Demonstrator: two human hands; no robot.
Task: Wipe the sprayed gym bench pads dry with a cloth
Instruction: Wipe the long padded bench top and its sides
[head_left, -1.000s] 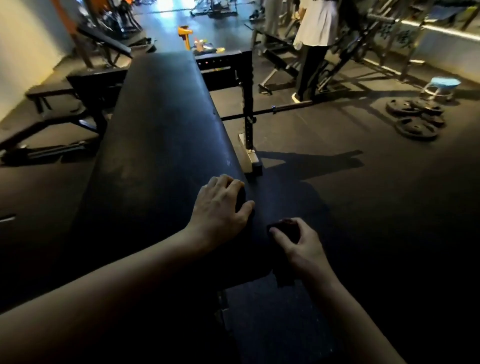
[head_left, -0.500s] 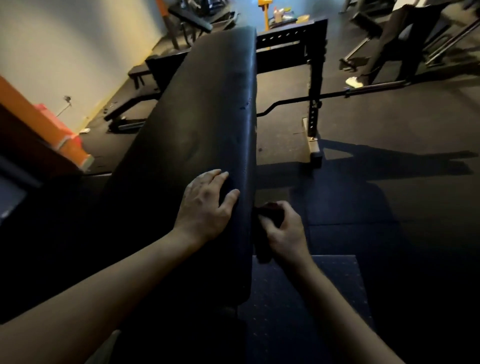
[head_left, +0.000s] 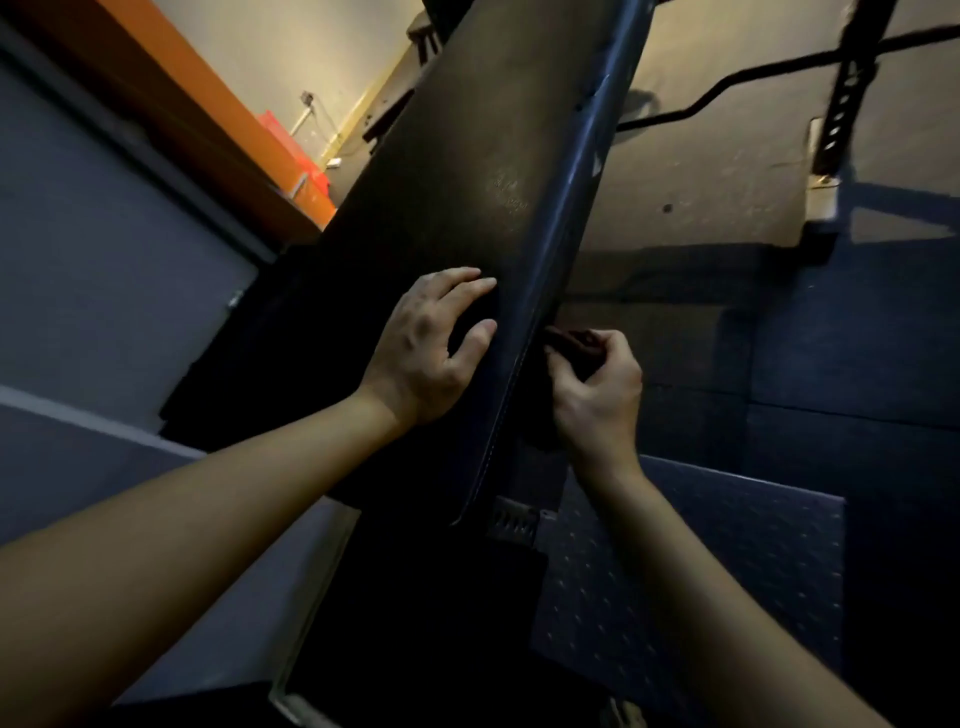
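— Where is the cloth?

— In your right hand (head_left: 597, 400). Your fingers and thumb are curled round the dark cloth (head_left: 574, 345), which is bunched up, and you hold it against the right side edge of the bench pad (head_left: 457, 208), just beside the stitched seam (head_left: 498, 415) and towards the pad's near end.

— And my other hand?

— Your left hand (head_left: 428, 353) lies on the top of the pad, close to that same right edge. Its fingers are straight and slightly spread, the thumb out to the side, and it grasps nothing. Your two hands are just beside each other, with the pad's edge between them.

— What does the pad look like?

— Black and long, running away from you and slanting across the view. A pale patch (head_left: 506, 192) shows on the top further along, near the right edge. I cannot tell whether it is wet or scuffed.

— And around the bench?

— A dimpled metal plate (head_left: 727, 561) lies on the floor (head_left: 701, 176) under your right forearm. A perforated rack upright (head_left: 844, 93) stands at the far right, with a bent bar (head_left: 769, 74) crossing it. An orange panel (head_left: 197, 109) runs along your left, by the pale wall (head_left: 322, 47).
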